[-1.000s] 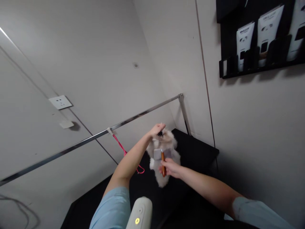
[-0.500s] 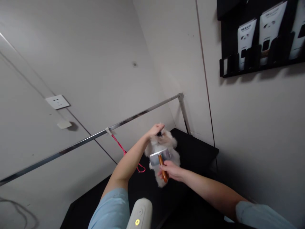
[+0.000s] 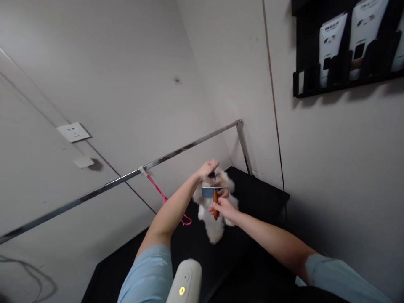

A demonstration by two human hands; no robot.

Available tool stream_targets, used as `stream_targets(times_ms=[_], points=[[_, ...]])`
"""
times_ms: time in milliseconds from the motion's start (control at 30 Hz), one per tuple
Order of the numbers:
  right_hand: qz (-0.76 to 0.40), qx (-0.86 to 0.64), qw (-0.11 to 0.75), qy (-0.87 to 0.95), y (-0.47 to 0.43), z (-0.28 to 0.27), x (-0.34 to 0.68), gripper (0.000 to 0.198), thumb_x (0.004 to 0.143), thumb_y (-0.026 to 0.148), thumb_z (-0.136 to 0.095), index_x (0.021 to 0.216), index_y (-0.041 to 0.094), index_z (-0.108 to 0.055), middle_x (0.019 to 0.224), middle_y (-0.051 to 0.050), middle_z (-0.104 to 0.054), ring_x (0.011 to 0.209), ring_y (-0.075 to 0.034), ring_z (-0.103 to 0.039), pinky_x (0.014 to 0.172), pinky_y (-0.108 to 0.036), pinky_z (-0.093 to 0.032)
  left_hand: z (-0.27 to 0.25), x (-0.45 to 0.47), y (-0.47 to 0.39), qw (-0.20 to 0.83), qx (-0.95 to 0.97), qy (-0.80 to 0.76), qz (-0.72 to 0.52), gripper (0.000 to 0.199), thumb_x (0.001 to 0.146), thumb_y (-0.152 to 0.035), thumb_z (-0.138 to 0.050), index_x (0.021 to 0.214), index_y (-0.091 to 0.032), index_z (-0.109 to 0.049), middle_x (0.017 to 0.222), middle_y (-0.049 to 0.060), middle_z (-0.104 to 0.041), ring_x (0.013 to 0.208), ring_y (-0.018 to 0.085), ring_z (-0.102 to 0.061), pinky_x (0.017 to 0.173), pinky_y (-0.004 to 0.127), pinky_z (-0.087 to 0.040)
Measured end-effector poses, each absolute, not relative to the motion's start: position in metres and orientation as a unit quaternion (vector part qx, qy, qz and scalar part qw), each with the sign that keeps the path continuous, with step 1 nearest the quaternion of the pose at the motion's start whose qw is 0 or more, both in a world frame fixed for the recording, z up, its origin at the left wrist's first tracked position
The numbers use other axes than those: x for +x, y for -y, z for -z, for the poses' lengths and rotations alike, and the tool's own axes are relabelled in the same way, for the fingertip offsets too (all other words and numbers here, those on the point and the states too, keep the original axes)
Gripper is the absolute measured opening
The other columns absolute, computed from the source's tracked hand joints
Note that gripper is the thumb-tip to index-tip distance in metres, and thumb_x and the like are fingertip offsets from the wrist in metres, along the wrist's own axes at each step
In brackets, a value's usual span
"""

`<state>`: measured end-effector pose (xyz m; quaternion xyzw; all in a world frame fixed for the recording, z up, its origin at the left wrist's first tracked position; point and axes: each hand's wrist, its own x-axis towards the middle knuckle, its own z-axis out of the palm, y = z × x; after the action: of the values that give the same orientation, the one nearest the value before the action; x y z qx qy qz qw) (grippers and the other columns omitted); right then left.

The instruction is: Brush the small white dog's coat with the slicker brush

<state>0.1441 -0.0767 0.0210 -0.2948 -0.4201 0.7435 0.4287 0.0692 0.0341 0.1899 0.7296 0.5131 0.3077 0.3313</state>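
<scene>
A fluffy white and cream dog (image 3: 213, 229) is on the black table (image 3: 261, 198). My left hand (image 3: 207, 170) is closed at the dog's head, apparently gripping fur, with a pale wisp showing above the fingers. A dark spot of the dog's face shows just below that hand. In my right hand (image 3: 225, 207) is a slicker brush (image 3: 215, 206), its orange-brown wooden handle between the fingers. The wide metal head of the brush lies in front of the dog's upper body, below my left hand. Its bristle side faces away and is hidden.
A metal bar (image 3: 176, 154) crosses above the table, with a pink loop cord (image 3: 156, 186) hanging from it. A pale device (image 3: 185, 283) with a yellow light sits at the bottom. On the right wall, a black rack (image 3: 344, 86) holds white tubes.
My right hand has moved the brush up toward the dog's head, and its metal head is now more level. My left hand stays at the head. The view has shifted slightly.
</scene>
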Motion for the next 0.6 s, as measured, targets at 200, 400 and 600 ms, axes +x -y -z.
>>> stream_targets(times_ms=[200, 400, 600], points=[[-0.827, -0.275, 0.315, 0.376, 0.086, -0.016, 0.137, 0.010, 0.093, 0.026, -0.050, 0.090, 0.016, -0.050, 0.076, -0.004, -0.068, 0.058, -0.013, -0.064, 0.058, -0.025, -0.046, -0.191, 0.068, -0.035, 0.322, 0.741, -0.509, -0.299, 0.054, 0.066, -0.063, -0.063, 0.050, -0.021, -0.032, 0.046, -0.007, -0.027, 0.046, 0.006, -0.026, 0.046, 0.023, -0.021], [-0.774, -0.314, 0.386, 0.391, 0.075, -0.014, 0.142, 0.015, 0.090, 0.030, -0.058, 0.092, 0.017, -0.049, 0.076, -0.003, -0.067, 0.062, -0.014, -0.065, 0.061, -0.026, -0.047, -0.190, 0.066, -0.036, 0.333, 0.730, -0.514, -0.301, 0.052, 0.066, -0.061, -0.064, 0.049, -0.020, -0.036, 0.046, -0.007, -0.031, 0.046, 0.006, -0.029, 0.046, 0.023, -0.023], [-0.777, -0.261, 0.392, 0.417, 0.076, -0.016, 0.142, 0.020, 0.088, 0.033, -0.061, 0.091, 0.017, -0.050, 0.077, -0.004, -0.068, 0.061, -0.013, -0.065, 0.059, -0.025, -0.048, -0.191, 0.064, -0.037, 0.341, 0.726, -0.519, -0.295, 0.052, 0.065, -0.063, -0.063, 0.050, -0.020, -0.036, 0.045, -0.006, -0.034, 0.046, 0.007, -0.032, 0.046, 0.023, -0.023]])
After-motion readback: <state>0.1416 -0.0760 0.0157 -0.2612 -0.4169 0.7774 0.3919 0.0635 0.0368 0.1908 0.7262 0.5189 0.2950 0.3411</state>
